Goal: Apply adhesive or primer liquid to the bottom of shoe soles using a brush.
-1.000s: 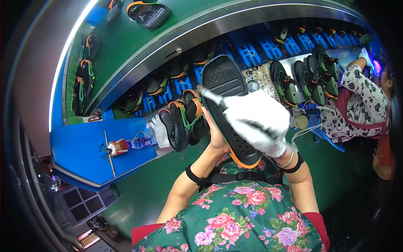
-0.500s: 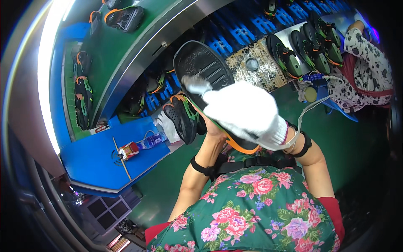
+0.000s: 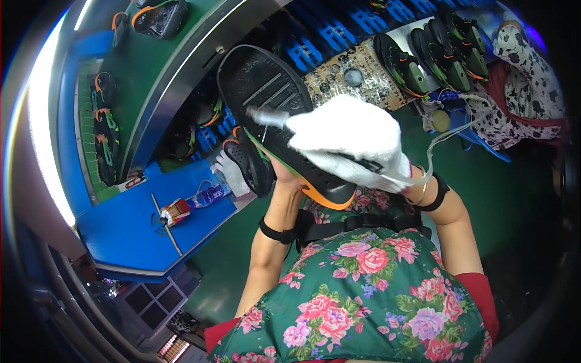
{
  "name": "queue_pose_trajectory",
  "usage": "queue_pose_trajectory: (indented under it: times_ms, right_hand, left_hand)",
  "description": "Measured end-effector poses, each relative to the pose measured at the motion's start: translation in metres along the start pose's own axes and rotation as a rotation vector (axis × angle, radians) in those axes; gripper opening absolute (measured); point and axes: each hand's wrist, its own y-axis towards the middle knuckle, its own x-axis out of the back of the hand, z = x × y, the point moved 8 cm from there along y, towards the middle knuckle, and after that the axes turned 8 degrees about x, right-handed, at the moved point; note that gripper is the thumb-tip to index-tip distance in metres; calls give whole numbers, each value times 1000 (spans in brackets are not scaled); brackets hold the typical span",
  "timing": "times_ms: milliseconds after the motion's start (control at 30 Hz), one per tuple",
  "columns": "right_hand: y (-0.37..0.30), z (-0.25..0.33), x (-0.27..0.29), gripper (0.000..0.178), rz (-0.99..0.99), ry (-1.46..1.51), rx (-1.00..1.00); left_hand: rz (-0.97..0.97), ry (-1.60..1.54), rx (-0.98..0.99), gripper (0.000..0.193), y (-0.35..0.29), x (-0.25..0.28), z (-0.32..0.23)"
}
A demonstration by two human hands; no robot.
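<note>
A black shoe (image 3: 260,78) with an orange heel edge and green trim is held up in front of my apron, its ribbed underside facing me. My bare left hand (image 3: 287,173) closes round its left side near the heel; the shoe hides some of the fingers. Over the sole, my right hand (image 3: 348,136), in a white knit glove, grips a brush (image 3: 269,116) with a pale ferrule. The bristles lie on or just above the middle of the sole; contact cannot be made out. A thin clear tube (image 3: 431,151) runs from beside the gloved hand toward the right.
Behind the shoe is a worn, stained board (image 3: 353,77). Several black shoes (image 3: 402,66) stand right of it, near a co-worker's patterned sleeve (image 3: 526,91). Blue racks (image 3: 339,36) line the back. A blue table (image 3: 127,236) at left carries a bottle (image 3: 209,195) and white glove (image 3: 230,172).
The shoe has shifted left and slightly away. The brush has moved a little left too, less than the shoe. The whole view has also shifted slightly.
</note>
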Motion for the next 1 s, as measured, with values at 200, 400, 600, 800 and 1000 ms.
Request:
queue_pose_trajectory:
  times_ms: [200,400,600,800,1000]
  right_hand:
    - [-1,14,-16,34,45,72,60]
    - [-16,17,-34,37,87,-120,93]
    - [-23,0,-20,29,19,113,-100]
    - [-21,8,-21,33,90,28,-77]
    - [-24,15,-20,25,-14,3,-87]
  left_hand:
    - [-157,-5,51,112,2,33,-3]
    - [-11,23,67,128,15,-6,-5]
    - [56,153,-47,98,30,-36,-28]
    - [11,92,-49,105,27,-22,-38]
    - [-51,129,-35,133,32,-19,-43]
